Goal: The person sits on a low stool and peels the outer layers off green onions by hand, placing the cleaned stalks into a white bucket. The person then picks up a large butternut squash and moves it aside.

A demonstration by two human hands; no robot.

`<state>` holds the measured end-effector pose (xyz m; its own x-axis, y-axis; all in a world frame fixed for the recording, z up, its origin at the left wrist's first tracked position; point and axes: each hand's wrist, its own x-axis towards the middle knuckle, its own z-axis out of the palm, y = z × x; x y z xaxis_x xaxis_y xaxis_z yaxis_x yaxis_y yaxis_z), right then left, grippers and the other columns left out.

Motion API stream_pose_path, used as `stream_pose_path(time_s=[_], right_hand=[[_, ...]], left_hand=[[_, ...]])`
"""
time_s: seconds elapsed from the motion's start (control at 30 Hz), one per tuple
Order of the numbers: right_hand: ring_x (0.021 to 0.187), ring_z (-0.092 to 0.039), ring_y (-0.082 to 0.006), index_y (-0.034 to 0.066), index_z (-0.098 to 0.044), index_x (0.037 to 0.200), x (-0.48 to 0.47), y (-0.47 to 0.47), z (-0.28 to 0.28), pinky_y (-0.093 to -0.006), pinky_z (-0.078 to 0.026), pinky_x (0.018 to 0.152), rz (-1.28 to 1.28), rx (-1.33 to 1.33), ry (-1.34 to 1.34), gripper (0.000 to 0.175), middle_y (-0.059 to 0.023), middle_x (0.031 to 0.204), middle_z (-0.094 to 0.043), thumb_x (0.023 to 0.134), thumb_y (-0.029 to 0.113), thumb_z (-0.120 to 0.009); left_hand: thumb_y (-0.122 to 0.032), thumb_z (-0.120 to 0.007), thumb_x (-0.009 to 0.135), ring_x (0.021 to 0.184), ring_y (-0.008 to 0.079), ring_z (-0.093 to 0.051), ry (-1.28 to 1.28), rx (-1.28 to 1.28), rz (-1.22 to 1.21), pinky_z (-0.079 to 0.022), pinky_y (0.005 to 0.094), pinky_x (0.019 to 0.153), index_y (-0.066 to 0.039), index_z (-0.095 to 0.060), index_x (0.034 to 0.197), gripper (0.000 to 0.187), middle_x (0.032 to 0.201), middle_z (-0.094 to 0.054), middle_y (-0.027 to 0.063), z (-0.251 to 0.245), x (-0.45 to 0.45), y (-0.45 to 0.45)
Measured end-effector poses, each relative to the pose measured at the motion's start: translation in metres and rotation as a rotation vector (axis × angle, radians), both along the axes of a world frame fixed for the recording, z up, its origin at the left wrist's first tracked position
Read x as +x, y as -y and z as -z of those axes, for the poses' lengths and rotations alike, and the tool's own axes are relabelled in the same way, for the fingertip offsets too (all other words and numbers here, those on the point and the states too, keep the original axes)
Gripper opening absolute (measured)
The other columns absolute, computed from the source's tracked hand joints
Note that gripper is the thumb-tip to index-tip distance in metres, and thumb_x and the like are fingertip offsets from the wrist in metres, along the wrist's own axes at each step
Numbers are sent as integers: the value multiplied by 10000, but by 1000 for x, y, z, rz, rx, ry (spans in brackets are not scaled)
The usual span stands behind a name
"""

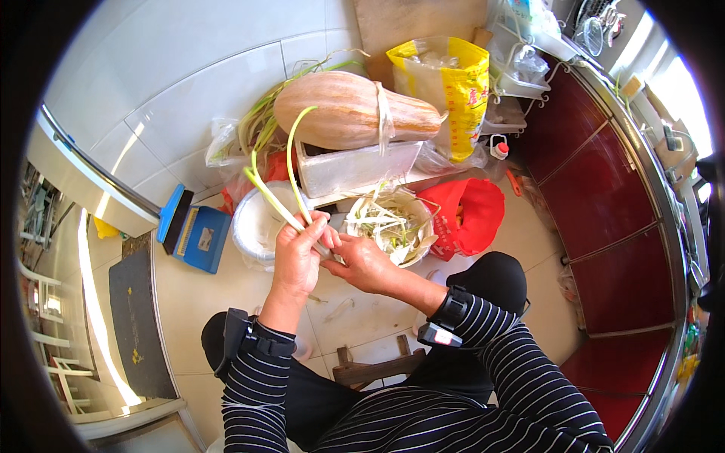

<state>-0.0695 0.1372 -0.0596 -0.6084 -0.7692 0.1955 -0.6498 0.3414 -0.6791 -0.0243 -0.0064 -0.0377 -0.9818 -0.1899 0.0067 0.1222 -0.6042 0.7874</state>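
A few pale green stalks point(271, 195), which look like scallions or garlic shoots, stand up out of my left hand point(297, 257). One stalk curls over at its tip. My right hand point(365, 263) meets the left at the stalks' lower end, fingers pinched there; the end itself is mostly hidden. Just beyond my right hand, a lined round bin point(426, 240) holds dry peelings and leaf scraps point(391, 218). To the left, behind my left hand, a white bucket point(241, 229) is lined with a clear plastic bag.
A large pumpkin point(334, 110) lies on a white foam box point(357, 170), with long green stalks point(257, 127) beside it. A red bag point(487, 209) and a yellow-and-white sack point(473, 102) stand to the right. A blue dustpan point(207, 240) is at left, dark red cabinets point(606, 226) at right.
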Motion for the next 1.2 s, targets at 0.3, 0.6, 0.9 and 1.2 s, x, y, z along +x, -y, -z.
stream_pose_path(time_s=[0.3, 0.6, 0.9, 1.2], right_hand=[[727, -611, -386, -10, -582, 823, 9, -29, -1, -421, -495, 653, 113, -109, 181, 137, -201, 800, -613, 772, 117, -589], [592, -578, -97, 48, -557, 943, 6, -127, -31, -249, -463, 481, 214, -134, 973, 172, -43, 755, -616, 803, 106, -638], [506, -537, -153, -12, -651, 871, -197, -378, -277, -267, -444, 422, 929, -738, 63, 155, -100, 654, -607, 847, 126, -583], [653, -656, -183, -2, -636, 942, -203, -358, -195, -290, -519, 519, 513, -635, 111, 162, -71, 842, -668, 843, 112, -576]], left_hand=[[-238, -555, 929, 874, 245, -660, 138, -404, 335, -518, 389, 835, 73, -579, 1116, 364, 961, -668, 163, -26, 8, 38], [-294, -556, 947, 635, 169, -619, 242, -547, -209, -496, 281, 634, -33, -586, 842, 283, 753, -643, 85, -34, 26, 118], [-301, -552, 945, 604, 162, -602, 274, -531, -233, -492, 268, 605, -52, -569, 834, 274, 721, -627, 75, -14, 20, 126], [-259, -523, 959, 600, 164, -594, 299, -528, -177, -490, 273, 584, -29, -560, 873, 248, 725, -619, 78, -9, 4, 102]])
